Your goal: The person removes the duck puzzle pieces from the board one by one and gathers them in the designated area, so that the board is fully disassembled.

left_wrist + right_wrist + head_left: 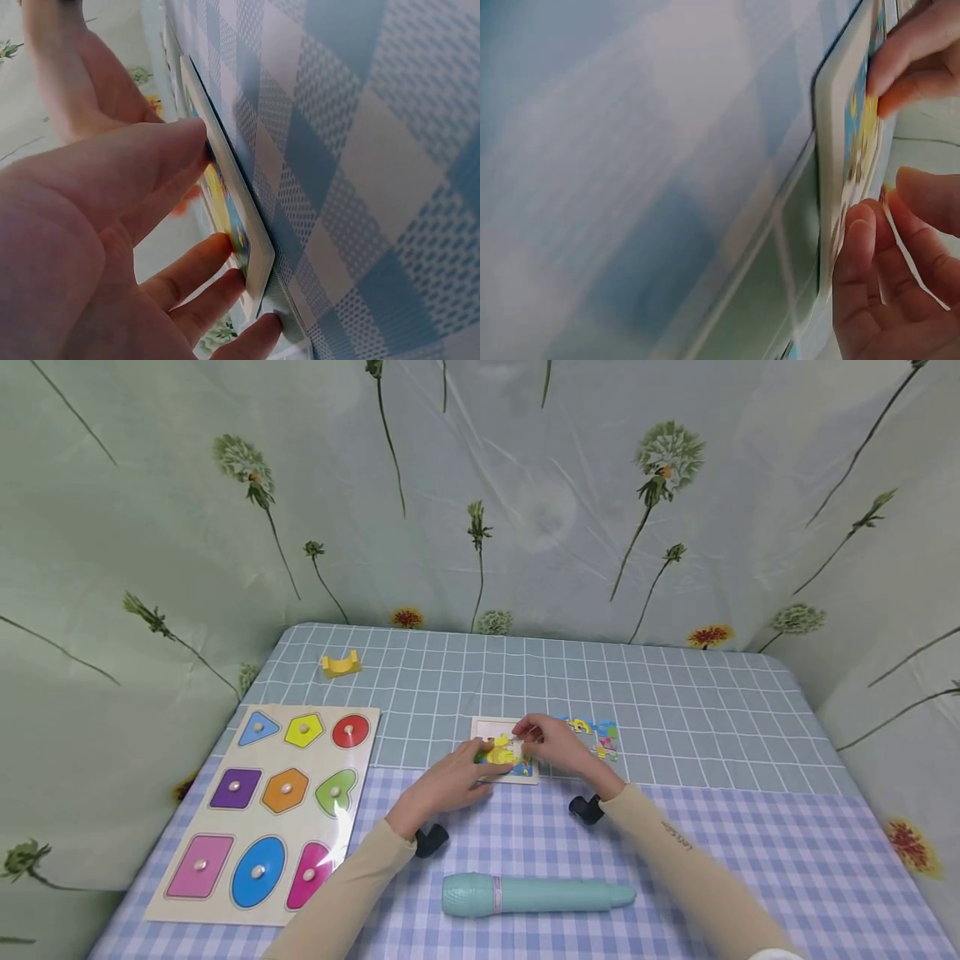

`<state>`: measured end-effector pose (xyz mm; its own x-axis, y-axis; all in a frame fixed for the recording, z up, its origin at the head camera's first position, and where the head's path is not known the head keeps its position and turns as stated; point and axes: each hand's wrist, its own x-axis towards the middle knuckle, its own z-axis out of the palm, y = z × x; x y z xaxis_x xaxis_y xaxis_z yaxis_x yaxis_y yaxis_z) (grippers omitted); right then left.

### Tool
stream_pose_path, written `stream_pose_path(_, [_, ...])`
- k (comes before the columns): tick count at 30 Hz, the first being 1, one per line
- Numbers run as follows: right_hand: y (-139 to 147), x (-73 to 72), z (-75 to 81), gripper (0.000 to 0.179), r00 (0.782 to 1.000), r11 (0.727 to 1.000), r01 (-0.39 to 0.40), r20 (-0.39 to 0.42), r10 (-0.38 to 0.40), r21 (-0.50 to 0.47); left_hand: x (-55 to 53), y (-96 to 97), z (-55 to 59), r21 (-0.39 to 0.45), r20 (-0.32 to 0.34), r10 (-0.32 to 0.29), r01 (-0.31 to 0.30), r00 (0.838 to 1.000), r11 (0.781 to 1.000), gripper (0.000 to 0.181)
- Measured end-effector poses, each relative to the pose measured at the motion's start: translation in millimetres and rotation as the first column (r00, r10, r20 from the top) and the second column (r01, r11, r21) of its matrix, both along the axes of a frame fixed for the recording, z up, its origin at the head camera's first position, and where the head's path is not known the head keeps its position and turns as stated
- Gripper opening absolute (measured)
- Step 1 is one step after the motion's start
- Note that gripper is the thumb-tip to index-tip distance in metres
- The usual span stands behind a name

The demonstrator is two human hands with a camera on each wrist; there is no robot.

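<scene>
Your right hand (558, 747) has its thumb and fingertips together over the right side of the puzzle frame, pinching a small piece (885, 193) that they mostly hide. Your left hand (447, 777) touches the frame's left side, its thumb and fingers apart. The puzzle frame (259, 259) lies flat between your hands, partly filled with a yellow and blue picture (501, 752), its far part pale and bare. Just right of the frame, partly behind your right wrist, lie loose colourful pieces (608, 745). Nearer to you than the frame, a teal toy microphone (555, 895) lies crosswise. Left of the frame is a shape board (253, 822) with nine knobbed shapes; a yellow arched block (341, 665) sits beyond and to the left. Behind the frame hangs a flower-printed cloth (555, 585).
</scene>
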<state>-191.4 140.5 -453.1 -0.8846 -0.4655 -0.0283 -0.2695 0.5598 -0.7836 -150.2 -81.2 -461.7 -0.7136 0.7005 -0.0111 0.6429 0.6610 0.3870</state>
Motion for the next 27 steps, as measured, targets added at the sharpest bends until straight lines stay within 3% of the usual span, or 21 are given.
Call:
stream_pose_path(9, [-18, -5.4, -1.9, 0.025, 1.000, 0.999, -0.018, -0.010, 0.018, 0.047, 0.3, 1.2, 1.6, -0.011, 0.003, 0.002, -0.002, 1.000, 1.000, 0.040])
stream_pose_path(14, [-18, -4.4, -2.3, 0.028, 1.000, 1.000, -0.020, -0.004, 0.020, -0.003, -0.1, 2.7, 3.3, -0.025, 0.014, 0.005, -0.004, 1.000, 1.000, 0.040])
stream_pose_path(21, [-19, -4.8, -0.8, 0.016, 0.998, 1.000, -0.022, -0.067, 0.021, -0.007, -0.6, 4.2, 6.9, -0.044, 0.016, 0.007, -0.006, 1.000, 0.999, 0.041])
stream_pose_path(27, [0, -7.6, 1.8, 0.021, 0.996, 0.988, 0.079, 0.047, -0.074, -0.134, 0.8, 4.0, 7.7, -0.047, 0.049, 0.027, -0.025, 0.998, 0.999, 0.041])
